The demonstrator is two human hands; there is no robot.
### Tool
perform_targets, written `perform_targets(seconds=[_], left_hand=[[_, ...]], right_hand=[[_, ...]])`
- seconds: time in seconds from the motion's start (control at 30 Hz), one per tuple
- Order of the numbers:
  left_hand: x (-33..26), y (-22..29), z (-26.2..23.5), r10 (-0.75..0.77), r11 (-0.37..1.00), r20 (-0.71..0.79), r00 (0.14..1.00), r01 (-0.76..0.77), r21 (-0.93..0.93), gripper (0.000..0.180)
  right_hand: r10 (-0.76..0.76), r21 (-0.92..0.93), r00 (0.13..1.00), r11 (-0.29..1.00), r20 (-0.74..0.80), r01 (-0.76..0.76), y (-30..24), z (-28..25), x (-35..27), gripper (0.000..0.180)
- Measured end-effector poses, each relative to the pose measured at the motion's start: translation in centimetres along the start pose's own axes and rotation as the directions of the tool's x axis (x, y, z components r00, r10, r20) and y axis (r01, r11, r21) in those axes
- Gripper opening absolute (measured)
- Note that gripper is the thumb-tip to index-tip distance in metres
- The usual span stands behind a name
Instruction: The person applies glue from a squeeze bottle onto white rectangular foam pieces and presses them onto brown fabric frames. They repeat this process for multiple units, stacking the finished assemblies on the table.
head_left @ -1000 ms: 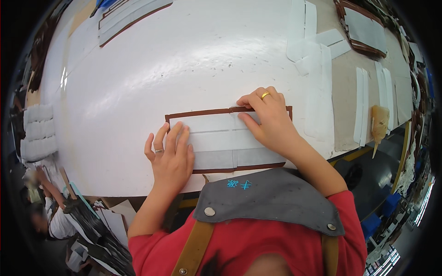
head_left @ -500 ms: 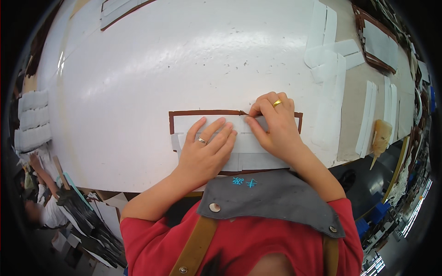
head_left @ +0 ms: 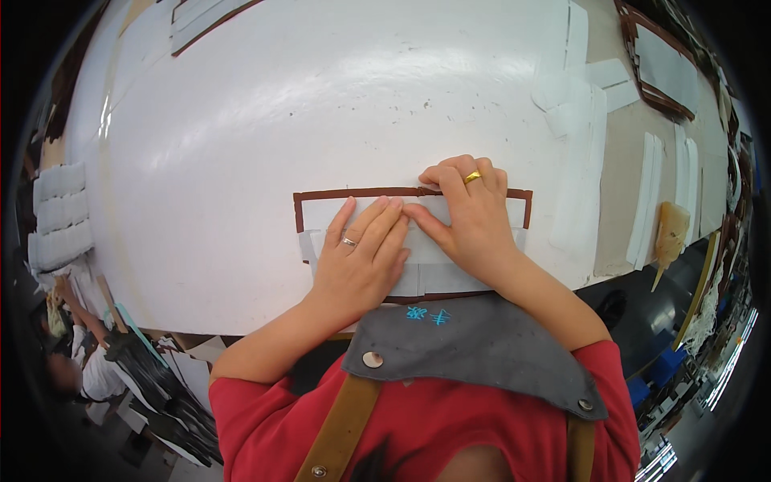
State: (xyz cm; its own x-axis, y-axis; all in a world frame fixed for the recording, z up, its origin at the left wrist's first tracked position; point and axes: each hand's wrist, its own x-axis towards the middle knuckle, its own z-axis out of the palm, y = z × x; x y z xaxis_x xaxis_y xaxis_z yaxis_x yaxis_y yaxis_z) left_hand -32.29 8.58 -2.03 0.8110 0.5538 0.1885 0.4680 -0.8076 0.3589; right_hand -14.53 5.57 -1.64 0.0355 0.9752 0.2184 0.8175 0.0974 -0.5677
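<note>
Flat on the white table before me lies a rectangular panel [head_left: 317, 215] of white and pale grey pieces, edged with a brown strip [head_left: 353, 193]. My left hand [head_left: 361, 253] lies on its left half, fingers stretched out and pointing at the far edge. My right hand [head_left: 470, 213] is over the right half. Its thumb is on the white surface near my left fingertips, while the bent fingers are at the brown far edge, apart from the thumb. Between them I see nothing held. My hands cover part of the panel's middle.
A glue-coloured bottle with a thin nozzle [head_left: 671, 229] lies at the right beside white strips [head_left: 642, 201]. Brown-edged panels [head_left: 666, 68] are stacked far right; another panel [head_left: 205, 22] lies far left. White bundles [head_left: 60, 213] sit left. A person [head_left: 92, 365] is at lower left.
My right thumb and fingers have parted from their pinch on the brown edge. The thumb has slid left toward my left hand, which stays flat on the panel.
</note>
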Motion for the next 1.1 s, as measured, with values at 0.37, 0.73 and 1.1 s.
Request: perform_targets(seconds=[0.37, 0.73, 1.1], left_hand=[[-0.5, -0.1, 0.1, -0.006, 1.0, 0.029, 1.0, 0.006, 0.003, 0.039], [-0.2, 0.2, -0.2, 0.019, 0.997, 0.03, 0.999, -0.021, 0.068, 0.048], [-1.5, 0.2, -1.7, -0.084, 0.996, 0.206, 0.975, 0.078, 0.034, 0.05]], right_hand=[[0.047, -0.141, 0.998, 0.989, -0.045, -0.053, 2.1, -4.2, -7.2, 0.03], [-0.111, -0.173, 0.988, 0.977, 0.106, 0.128, 0.3, -2.4, -5.0, 0.047], [-0.109, -0.286, 0.967, 0.943, 0.228, 0.173, -0.7, -2.9, -4.2, 0.054]])
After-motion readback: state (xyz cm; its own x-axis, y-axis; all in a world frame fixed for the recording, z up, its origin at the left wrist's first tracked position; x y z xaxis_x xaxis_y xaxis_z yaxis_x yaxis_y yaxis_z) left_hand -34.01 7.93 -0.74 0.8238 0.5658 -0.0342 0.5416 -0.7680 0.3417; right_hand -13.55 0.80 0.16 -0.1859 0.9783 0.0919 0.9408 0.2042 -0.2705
